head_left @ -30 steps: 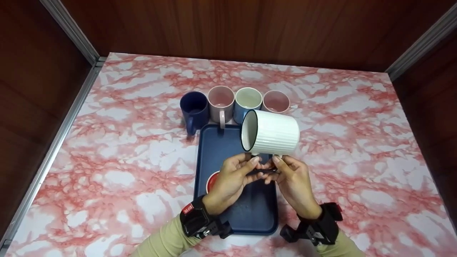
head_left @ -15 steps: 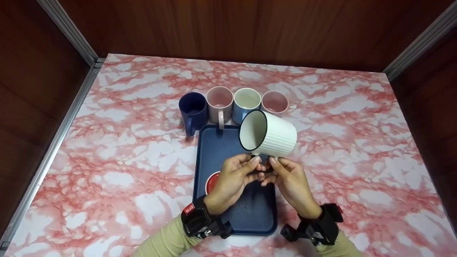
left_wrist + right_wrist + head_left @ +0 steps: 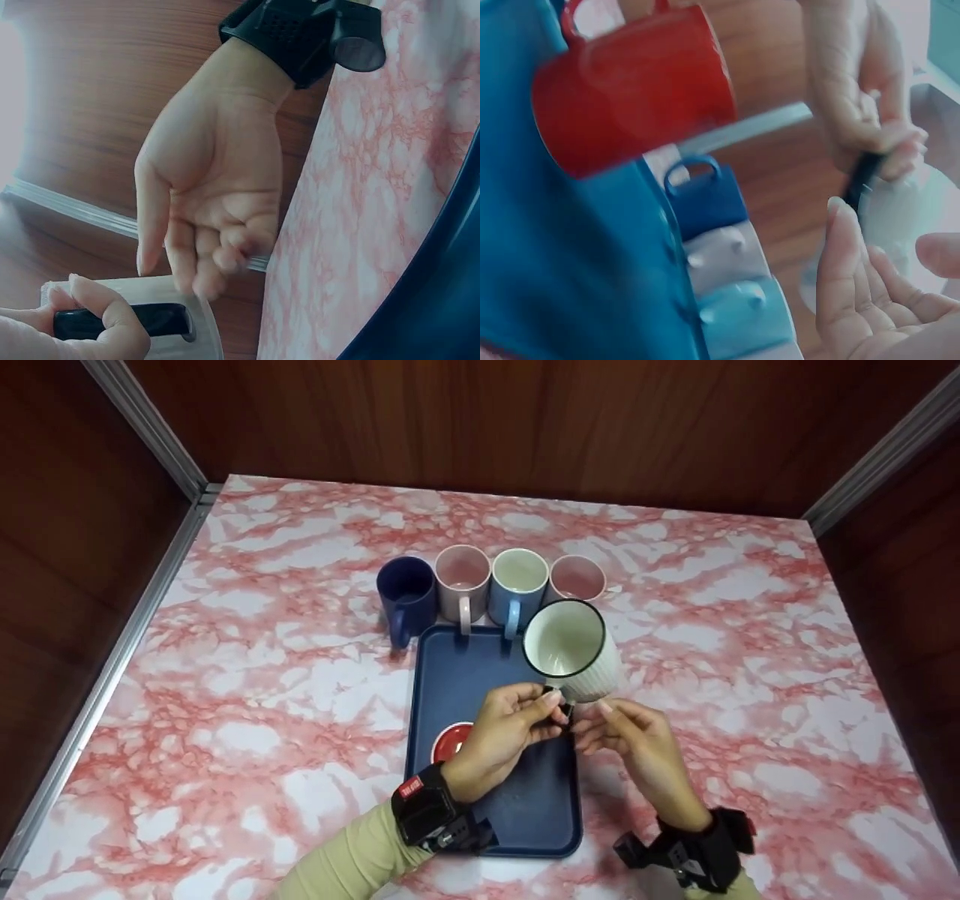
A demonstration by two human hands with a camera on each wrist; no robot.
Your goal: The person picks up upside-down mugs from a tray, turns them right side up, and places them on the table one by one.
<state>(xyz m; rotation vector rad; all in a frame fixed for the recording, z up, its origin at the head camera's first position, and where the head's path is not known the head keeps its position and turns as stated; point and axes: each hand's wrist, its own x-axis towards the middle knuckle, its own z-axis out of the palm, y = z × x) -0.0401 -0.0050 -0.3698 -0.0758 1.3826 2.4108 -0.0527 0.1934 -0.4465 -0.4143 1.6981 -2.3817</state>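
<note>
A white ribbed mug (image 3: 566, 641) with a dark rim is held in the air over the right side of the blue tray (image 3: 461, 667), tilted with its mouth toward the head camera. My left hand (image 3: 499, 739) pinches its black handle (image 3: 169, 320), fingers curled round it in the left wrist view. Close to the handle and below the mug's body is my right hand (image 3: 649, 742). Its fingers are loosely bent and hold nothing, as the left wrist view shows. A red mug (image 3: 637, 90) stands on the tray, partly hidden behind my left hand in the head view.
Behind the tray's far edge stand a navy mug (image 3: 409, 600), a pale pink mug (image 3: 463, 577), a light blue mug (image 3: 517, 611) and a pink mug (image 3: 577, 574), side by side. Dark wood panels (image 3: 480, 427) wall in the red-and-white marbled table (image 3: 262, 660).
The white mug has turned from lying sideways until its mouth faces the camera, and has shifted slightly right. My right hand has let go of the handle and drawn off to the right.
</note>
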